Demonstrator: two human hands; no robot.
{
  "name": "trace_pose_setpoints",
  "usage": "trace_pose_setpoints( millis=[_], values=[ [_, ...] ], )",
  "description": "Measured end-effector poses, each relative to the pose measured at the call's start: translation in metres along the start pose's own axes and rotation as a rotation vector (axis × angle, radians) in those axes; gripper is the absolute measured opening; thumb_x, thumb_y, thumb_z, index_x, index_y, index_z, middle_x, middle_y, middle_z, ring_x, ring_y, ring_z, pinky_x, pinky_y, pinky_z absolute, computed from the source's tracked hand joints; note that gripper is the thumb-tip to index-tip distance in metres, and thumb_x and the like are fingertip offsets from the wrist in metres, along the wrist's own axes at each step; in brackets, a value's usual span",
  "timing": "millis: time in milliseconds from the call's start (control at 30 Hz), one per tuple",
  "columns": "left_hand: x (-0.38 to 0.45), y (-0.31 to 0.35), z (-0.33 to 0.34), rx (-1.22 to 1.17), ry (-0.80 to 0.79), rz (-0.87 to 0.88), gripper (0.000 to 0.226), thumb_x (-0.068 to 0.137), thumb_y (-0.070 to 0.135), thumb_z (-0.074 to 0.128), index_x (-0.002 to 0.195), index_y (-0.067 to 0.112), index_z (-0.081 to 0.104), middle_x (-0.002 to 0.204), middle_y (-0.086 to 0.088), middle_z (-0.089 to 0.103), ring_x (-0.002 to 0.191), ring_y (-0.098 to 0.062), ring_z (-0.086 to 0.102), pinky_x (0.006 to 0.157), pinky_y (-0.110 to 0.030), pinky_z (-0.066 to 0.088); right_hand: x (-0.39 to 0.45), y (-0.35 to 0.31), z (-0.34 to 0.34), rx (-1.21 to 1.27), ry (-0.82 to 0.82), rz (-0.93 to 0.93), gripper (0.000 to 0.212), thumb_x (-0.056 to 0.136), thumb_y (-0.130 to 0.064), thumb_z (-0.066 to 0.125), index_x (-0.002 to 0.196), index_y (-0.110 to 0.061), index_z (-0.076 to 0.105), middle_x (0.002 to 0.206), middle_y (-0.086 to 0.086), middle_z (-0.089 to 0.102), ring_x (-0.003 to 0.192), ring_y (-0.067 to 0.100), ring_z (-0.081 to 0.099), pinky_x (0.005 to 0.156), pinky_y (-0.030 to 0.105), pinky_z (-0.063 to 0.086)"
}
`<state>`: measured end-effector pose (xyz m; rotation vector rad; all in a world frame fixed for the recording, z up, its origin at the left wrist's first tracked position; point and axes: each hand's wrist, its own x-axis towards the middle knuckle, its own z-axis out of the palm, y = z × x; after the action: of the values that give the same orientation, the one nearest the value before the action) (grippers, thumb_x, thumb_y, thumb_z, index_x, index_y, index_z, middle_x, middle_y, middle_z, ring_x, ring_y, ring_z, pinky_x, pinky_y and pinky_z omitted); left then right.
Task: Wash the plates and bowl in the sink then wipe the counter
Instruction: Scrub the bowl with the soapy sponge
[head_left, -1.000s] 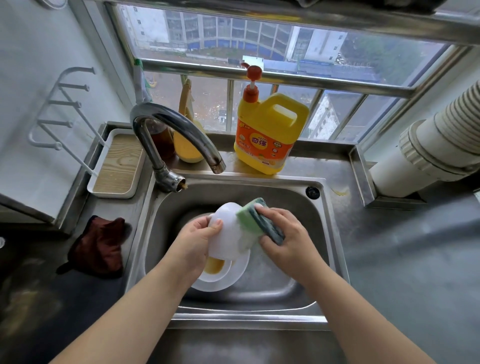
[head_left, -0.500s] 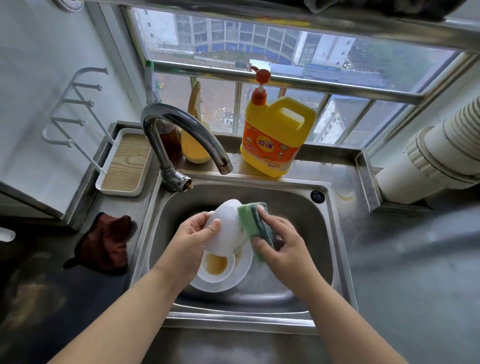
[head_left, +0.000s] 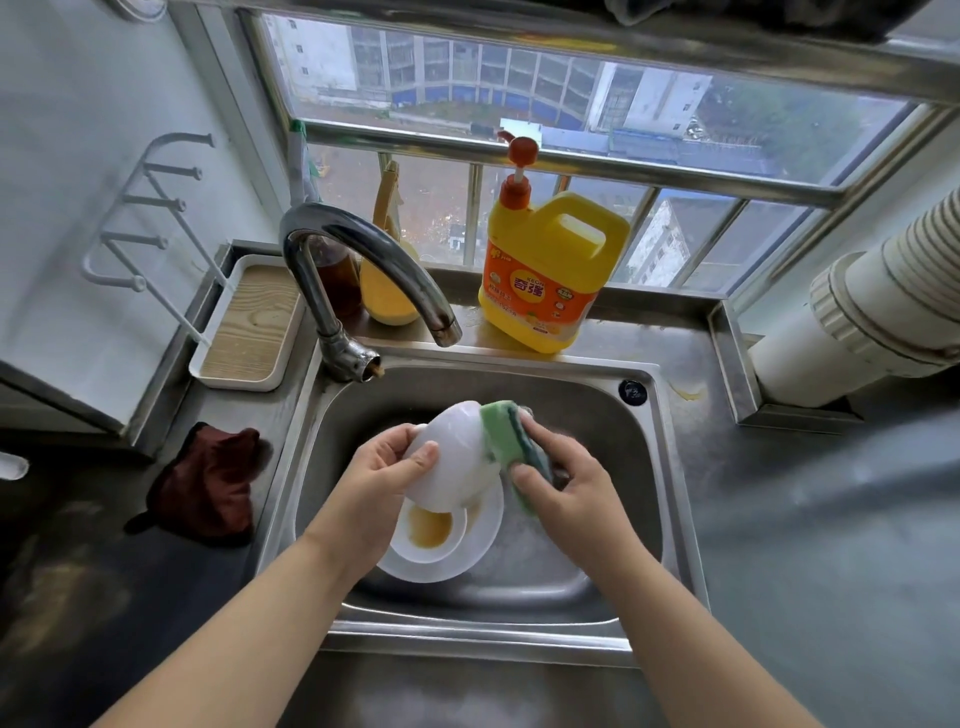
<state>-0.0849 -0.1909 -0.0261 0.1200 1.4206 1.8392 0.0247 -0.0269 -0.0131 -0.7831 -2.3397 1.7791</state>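
Left hand (head_left: 382, 480) gripped white bowl (head_left: 457, 460), tilted above steel sink (head_left: 644, 467). Right hand (head_left: 569, 486) clasped green sponge (head_left: 511, 441) against bowl's outside. Two stacked stained plates (head_left: 470, 545) lay in basin beneath. Maroon cloth (head_left: 208, 480) lay on counter (head_left: 810, 519), left of sink.

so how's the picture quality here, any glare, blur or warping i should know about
Head view: daylight from the window lights the scene evenly; soft glare streaks the tap and the sink rim. The wide lens bows the window bars and counter edges. The bowl, sponge and both hands are fairly sharp; the counter at far right looks smeared.
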Motion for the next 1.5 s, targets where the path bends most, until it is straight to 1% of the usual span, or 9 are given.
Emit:
trace_pose_setpoints(
  millis=[167, 300, 433, 600, 800, 1033, 1167, 1300, 1500],
  values=[
    [0.000, -0.007, 0.006, 0.022, -0.014, -0.026, 0.024, 0.078, 0.023, 0.062, 0.096, 0.007, 0.066, 0.083, -0.006, 0.068, 0.076, -0.016, 0.063, 0.065, -0.022, 0.052, 0.016, -0.015, 0.004, -0.086, -0.038, -0.017, 0.049, 0.090, -0.023, 0.059, 0.134, -0.043, 0.047, 0.118, -0.009, 0.050, 0.108, 0.005, 0.050, 0.093, 0.019, 0.044],
    [0.002, -0.004, 0.007, -0.011, -0.036, -0.036, 0.027, 0.079, 0.023, 0.062, 0.099, 0.005, 0.065, 0.090, -0.011, 0.066, 0.082, -0.021, 0.061, 0.068, -0.024, 0.052, 0.030, -0.008, -0.001, 0.106, 0.013, 0.209, 0.042, 0.094, -0.024, 0.050, 0.135, -0.035, 0.050, 0.125, -0.008, 0.060, 0.111, 0.008, 0.056, 0.099, 0.030, 0.045],
    [0.008, -0.001, 0.013, -0.242, 0.026, -0.055, 0.024, 0.083, 0.017, 0.065, 0.103, 0.005, 0.062, 0.094, -0.011, 0.067, 0.088, -0.022, 0.060, 0.070, -0.028, 0.056, 0.020, 0.007, 0.004, 0.288, 0.050, 0.402, 0.029, 0.097, -0.026, 0.044, 0.119, -0.030, 0.061, 0.107, -0.001, 0.068, 0.103, 0.019, 0.063, 0.094, 0.040, 0.050],
    [0.019, -0.004, 0.032, -0.356, 0.151, -0.045, 0.030, 0.082, 0.022, 0.055, 0.107, 0.006, 0.061, 0.098, -0.012, 0.067, 0.091, -0.023, 0.061, 0.090, -0.042, 0.047, 0.000, 0.019, 0.025, 0.360, 0.077, 0.427, 0.042, 0.090, -0.040, 0.050, 0.131, -0.029, 0.047, 0.115, -0.003, 0.063, 0.106, 0.016, 0.061, 0.096, 0.043, 0.050],
    [0.020, -0.015, 0.049, -0.175, 0.148, -0.131, 0.016, 0.096, 0.005, 0.048, 0.101, 0.001, 0.063, 0.082, -0.013, 0.073, 0.070, -0.020, 0.071, 0.062, -0.029, 0.060, -0.009, 0.012, 0.016, 0.185, 0.179, 0.220, 0.051, 0.088, -0.031, 0.063, 0.128, -0.044, 0.034, 0.122, -0.002, 0.048, 0.107, 0.008, 0.053, 0.091, 0.032, 0.052],
    [0.014, -0.022, 0.050, 0.152, 0.071, -0.150, 0.013, 0.090, 0.005, 0.059, 0.099, 0.006, 0.068, 0.090, -0.012, 0.074, 0.086, -0.027, 0.068, 0.080, -0.038, 0.054, 0.024, 0.009, -0.010, -0.187, 0.096, 0.019, 0.056, 0.090, -0.032, 0.060, 0.141, -0.039, 0.039, 0.120, -0.002, 0.041, 0.115, 0.015, 0.043, 0.099, 0.029, 0.042],
    [0.013, -0.017, 0.048, -0.036, 0.053, -0.129, 0.020, 0.092, 0.006, 0.052, 0.106, 0.001, 0.063, 0.091, -0.013, 0.072, 0.083, -0.023, 0.068, 0.078, -0.034, 0.056, 0.037, 0.015, -0.021, 0.002, 0.052, 0.196, 0.051, 0.095, -0.034, 0.052, 0.143, -0.037, 0.037, 0.129, 0.000, 0.049, 0.111, 0.012, 0.052, 0.087, 0.020, 0.043],
    [0.020, -0.013, 0.046, -0.232, 0.154, -0.149, 0.018, 0.096, 0.005, 0.044, 0.097, 0.003, 0.063, 0.075, -0.008, 0.072, 0.064, -0.015, 0.068, 0.060, -0.025, 0.058, 0.014, 0.016, -0.010, -0.021, 0.135, 0.077, 0.057, 0.090, -0.023, 0.060, 0.140, -0.038, 0.036, 0.124, -0.004, 0.044, 0.109, 0.000, 0.047, 0.084, 0.011, 0.041],
    [0.025, -0.011, 0.043, -0.224, 0.176, -0.177, 0.018, 0.097, 0.005, 0.044, 0.098, 0.002, 0.062, 0.075, -0.009, 0.071, 0.061, -0.013, 0.069, 0.056, -0.024, 0.057, 0.007, 0.012, 0.002, -0.104, 0.093, -0.036, 0.058, 0.087, -0.023, 0.065, 0.136, -0.041, 0.038, 0.122, -0.009, 0.038, 0.118, 0.009, 0.041, 0.101, 0.027, 0.040]
  ],
)
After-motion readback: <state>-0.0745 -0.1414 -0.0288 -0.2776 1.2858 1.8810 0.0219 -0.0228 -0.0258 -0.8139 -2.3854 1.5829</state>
